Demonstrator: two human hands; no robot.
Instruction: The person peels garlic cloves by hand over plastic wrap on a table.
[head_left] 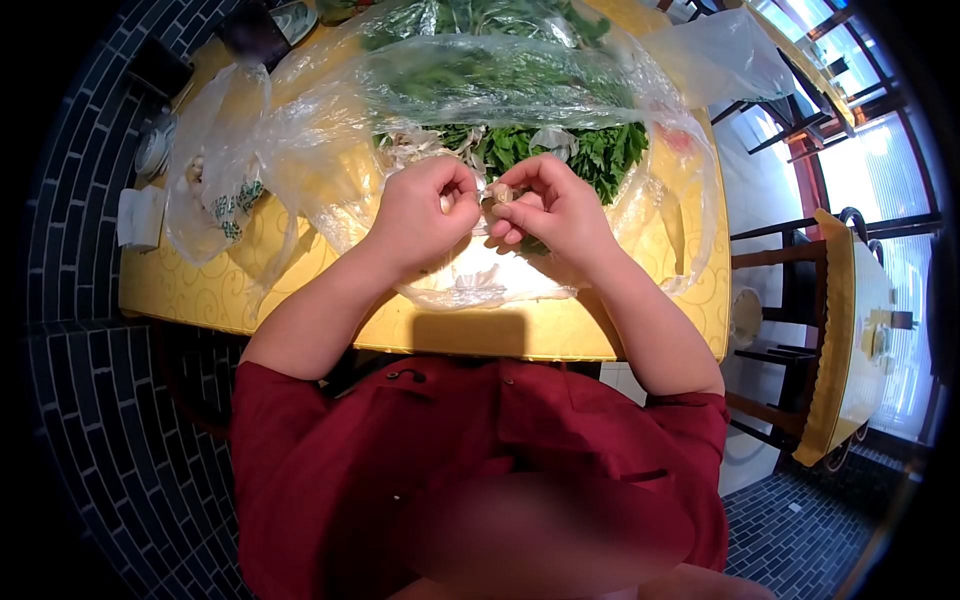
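Observation:
My left hand [425,212] is closed, thumb and fingers pinched together, with a small whitish piece showing at its palm. Close beside it, my right hand [555,212] pinches a small brownish piece [501,198] that looks like a garlic clove. Both hands are above a spread clear plastic bag [480,285]. Just beyond them are papery pale skins [415,147] and a heap of leafy greens [610,155], partly covered by clear plastic.
A yellow patterned cloth covers the table [200,290]. At the left are another clear bag [230,205] with green print and pale items, a white box [140,218] and stacked dishes [153,150]. At the right are chairs and another table [855,340].

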